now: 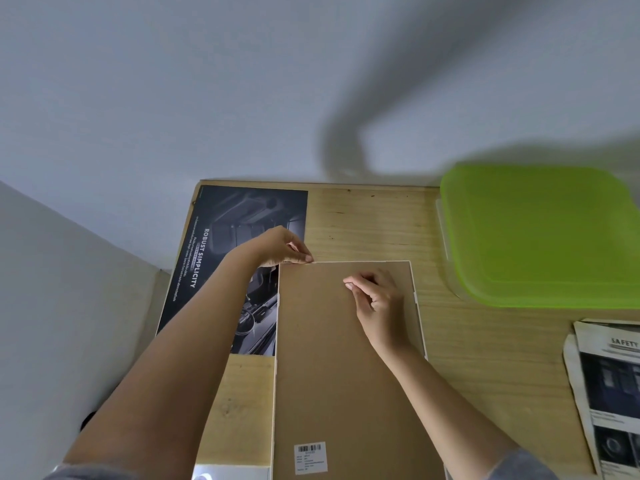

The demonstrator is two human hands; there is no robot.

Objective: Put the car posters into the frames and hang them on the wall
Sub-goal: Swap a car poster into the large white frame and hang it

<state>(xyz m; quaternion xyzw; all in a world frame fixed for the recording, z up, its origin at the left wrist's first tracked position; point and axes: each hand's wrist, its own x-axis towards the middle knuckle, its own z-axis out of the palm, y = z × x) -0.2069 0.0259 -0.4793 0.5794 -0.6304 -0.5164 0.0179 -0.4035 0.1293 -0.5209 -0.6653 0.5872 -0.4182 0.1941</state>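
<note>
A white frame lies face down on the wooden table, its brown backing board (332, 368) turned up with a barcode label (310, 457) near me. My left hand (277, 247) pinches the frame's far left corner. My right hand (375, 299) rests on the board near its far edge, fingers curled, fingertips pressed to the surface; whether it holds anything small I cannot tell. A dark car poster (235, 258) reading "ROBUST SIMPLICITY" lies flat to the left, partly under the frame. Another car poster (609, 386), crumpled and headed "SAFETY", lies at the right edge.
A box with a green plastic lid (540, 237) stands at the back right of the table (467, 341). A white wall (242, 81) rises directly behind the table, and another wall closes the left side. A clear sheet (228, 472) lies at the near edge.
</note>
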